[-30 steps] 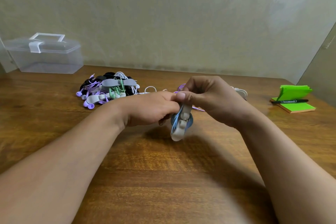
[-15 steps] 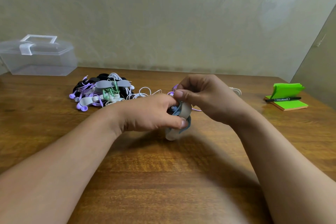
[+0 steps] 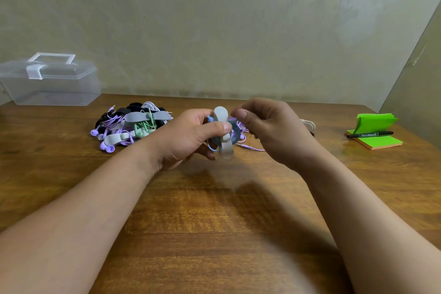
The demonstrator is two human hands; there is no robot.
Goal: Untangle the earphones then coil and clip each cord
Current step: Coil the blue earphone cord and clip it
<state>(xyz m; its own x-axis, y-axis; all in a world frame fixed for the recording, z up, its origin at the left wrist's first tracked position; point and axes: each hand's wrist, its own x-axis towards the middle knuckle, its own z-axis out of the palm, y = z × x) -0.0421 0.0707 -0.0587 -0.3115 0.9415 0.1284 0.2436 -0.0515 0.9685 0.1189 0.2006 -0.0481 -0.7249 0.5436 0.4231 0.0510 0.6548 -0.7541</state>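
Blue earphone cord wound into a small coil [image 3: 212, 147], with a pale grey clip [image 3: 224, 135] folded across it, is held above the middle of the brown wooden table [image 3: 214, 222] by the left hand [image 3: 188, 136], whose thumb presses on the clip. Just beside it the right hand [image 3: 269, 131] hovers, fingers curled toward the thumb, nothing visibly held. A heap of purple, black and green earphones [image 3: 128, 124] lies toward the back left, a clear plastic box [image 3: 50, 83] sits at the back-left corner, and green sticky notes [image 3: 381, 142] with a black marker [image 3: 368, 134] are by the right edge.

A blue cord coil [image 3: 213, 147] in an upright grey clip [image 3: 220, 116], held mid-air; clipped earphones [image 3: 133, 124] heaped behind-left.
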